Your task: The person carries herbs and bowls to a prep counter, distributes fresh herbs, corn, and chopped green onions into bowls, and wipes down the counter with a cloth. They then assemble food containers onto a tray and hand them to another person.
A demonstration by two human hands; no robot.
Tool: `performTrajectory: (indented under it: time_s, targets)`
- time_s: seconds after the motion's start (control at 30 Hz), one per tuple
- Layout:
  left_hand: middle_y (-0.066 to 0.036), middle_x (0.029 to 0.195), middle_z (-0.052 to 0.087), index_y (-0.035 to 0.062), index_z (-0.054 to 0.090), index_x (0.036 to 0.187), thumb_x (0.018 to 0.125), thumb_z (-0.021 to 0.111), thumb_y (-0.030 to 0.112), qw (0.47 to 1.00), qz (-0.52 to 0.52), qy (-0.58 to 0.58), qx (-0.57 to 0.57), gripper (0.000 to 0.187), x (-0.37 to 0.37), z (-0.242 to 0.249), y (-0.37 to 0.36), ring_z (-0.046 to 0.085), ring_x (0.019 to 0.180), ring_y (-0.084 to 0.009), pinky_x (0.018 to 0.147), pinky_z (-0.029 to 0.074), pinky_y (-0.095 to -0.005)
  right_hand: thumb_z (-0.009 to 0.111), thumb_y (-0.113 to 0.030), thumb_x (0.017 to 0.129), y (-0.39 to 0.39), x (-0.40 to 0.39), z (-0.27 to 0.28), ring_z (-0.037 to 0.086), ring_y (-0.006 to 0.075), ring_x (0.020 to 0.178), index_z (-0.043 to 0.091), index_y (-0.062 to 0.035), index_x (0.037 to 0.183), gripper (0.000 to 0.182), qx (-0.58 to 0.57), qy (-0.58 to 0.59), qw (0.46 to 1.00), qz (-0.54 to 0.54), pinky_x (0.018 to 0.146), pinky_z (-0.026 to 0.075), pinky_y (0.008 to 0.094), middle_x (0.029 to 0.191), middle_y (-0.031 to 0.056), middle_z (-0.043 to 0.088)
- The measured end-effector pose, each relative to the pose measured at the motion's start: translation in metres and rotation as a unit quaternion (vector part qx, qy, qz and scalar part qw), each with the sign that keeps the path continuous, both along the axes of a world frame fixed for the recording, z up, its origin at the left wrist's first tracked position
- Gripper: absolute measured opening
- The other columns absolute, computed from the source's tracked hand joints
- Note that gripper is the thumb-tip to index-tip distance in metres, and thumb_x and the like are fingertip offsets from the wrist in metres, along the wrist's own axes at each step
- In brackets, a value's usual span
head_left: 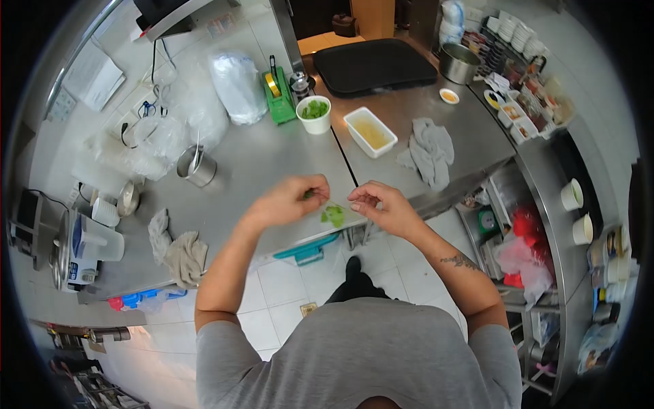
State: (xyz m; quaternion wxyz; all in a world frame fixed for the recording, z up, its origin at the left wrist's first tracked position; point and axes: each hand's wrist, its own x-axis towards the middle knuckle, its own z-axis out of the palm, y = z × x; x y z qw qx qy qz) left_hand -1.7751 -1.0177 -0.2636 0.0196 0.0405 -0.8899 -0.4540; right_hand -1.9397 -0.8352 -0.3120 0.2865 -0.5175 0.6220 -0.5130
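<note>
Green leaf pieces (333,216) lie in a small pile near the front edge of the steel counter (262,180). Just left of the pile is my left hand (294,199), its fingers curled in; a bit of green leaf shows between them. My right hand (385,206) hovers to the right of the leaves, fingers bent and a little apart, with nothing visible in it. Farther back stands a white tub (314,124) with green leaves inside. Beside it is a white rectangular container (389,144) holding a pale yellowish liquid.
A grey cloth (432,151) lies right of the container. A metal pot (458,64) and black tray (375,65) are at the back. On the left are a steel cup (197,168), a beige cloth (186,259) and a clear pitcher (102,238). Shelving (538,286) is at right.
</note>
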Motion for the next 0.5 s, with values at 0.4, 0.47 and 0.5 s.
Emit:
performTrajectory:
  time_s: [0.4,0.47,0.5]
  targets:
    - [-0.017,0.071,0.058,-0.0004,0.054,0.077,0.076,0.056,0.003,0.949,0.028,-0.032,-0.313,0.005,-0.126,0.040,-0.201,0.057,0.069,-0.0335,0.063,0.046,-0.0387,0.066,-0.019,0.080,-0.203,-0.116,-0.007,0.056,0.0287,0.100,0.066,-0.0078,0.100,0.023,0.014,0.343,0.936,-0.074,0.083,0.046,0.0394,0.102,0.0113,0.058]
    - [-0.017,0.074,0.060,0.0003,0.057,0.079,0.076,0.056,0.005,0.937,0.022,-0.026,-0.347,0.006,-0.145,0.023,-0.221,0.059,0.074,-0.0347,0.066,0.046,-0.0415,0.069,-0.023,0.077,-0.244,-0.122,-0.018,0.055,0.0302,0.104,0.064,-0.0099,0.108,0.034,0.020,0.444,0.892,-0.086,0.085,0.047,0.0419,0.115,0.0118,0.054]
    - [-0.018,0.076,0.061,0.0007,0.058,0.081,0.075,0.056,0.005,0.931,0.019,-0.022,-0.364,0.007,-0.153,0.013,-0.229,0.060,0.077,-0.0353,0.067,0.047,-0.0429,0.070,-0.026,0.075,-0.258,-0.122,-0.024,0.054,0.0309,0.106,0.062,-0.0109,0.112,0.040,0.021,0.493,0.865,-0.091,0.086,0.047,0.0431,0.122,0.0121,0.051]
